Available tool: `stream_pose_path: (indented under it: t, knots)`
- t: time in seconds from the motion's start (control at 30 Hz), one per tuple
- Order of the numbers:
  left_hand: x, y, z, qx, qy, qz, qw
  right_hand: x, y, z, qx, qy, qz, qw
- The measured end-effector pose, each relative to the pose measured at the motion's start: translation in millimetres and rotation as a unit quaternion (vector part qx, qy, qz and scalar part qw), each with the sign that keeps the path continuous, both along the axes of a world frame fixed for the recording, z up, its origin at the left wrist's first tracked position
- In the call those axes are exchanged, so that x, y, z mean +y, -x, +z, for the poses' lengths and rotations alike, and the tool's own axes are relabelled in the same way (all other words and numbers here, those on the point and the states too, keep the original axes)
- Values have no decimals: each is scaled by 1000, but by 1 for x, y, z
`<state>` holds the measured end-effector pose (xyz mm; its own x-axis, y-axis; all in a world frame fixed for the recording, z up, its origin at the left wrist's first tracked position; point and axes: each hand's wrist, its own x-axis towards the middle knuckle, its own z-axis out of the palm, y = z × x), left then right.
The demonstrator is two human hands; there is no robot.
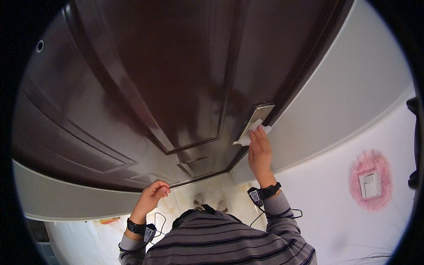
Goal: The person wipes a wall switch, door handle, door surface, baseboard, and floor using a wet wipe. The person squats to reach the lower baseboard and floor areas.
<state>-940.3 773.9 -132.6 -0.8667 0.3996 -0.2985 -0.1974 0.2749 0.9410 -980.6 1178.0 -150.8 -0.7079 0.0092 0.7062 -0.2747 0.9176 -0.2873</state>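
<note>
A dark brown panelled door (176, 79) fills the far side of the head view. On its right side is a long metal handle plate (261, 111). My right hand (260, 154) presses a crumpled white wipe (245, 139) against the lower part of that plate, its fingers together over it. Part of the plate is hidden behind the wipe and hand. My left hand (153, 194) hangs apart from the door near its lower edge, fingers loosely curled in, and nothing shows in them.
A pale door frame (335, 97) runs along the right. On the white wall beyond it is a light switch (370, 184) with a fluffy pink surround (357, 176). A round peephole (40, 46) sits at the door's upper left. Pale floor tiles (194, 191) lie below.
</note>
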Motion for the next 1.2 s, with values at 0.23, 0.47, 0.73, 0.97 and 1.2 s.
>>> stream_pose_path:
  t: [0.23, 0.47, 0.73, 0.97, 1.2]
  knots:
    - [-2, 0, -1, 22, 0, -4, 1000, 12, 0, 2, 1, -33, 6, 999]
    - [-21, -9, -13, 12, -34, 6, 999, -1, -3, 2, 18, -116, -12, 993]
    - [-33, -30, -14, 32, -46, 44, 997, -12, 9, 2, 31, -93, 85, 992]
    - [-56, -43, -29, 57, -48, 101, 992, 13, 7, 6, -16, -62, 28, 998]
    - [-115, 8, 13, 172, 39, 187, 966, -33, 7, 19, -19, -126, 150, 980]
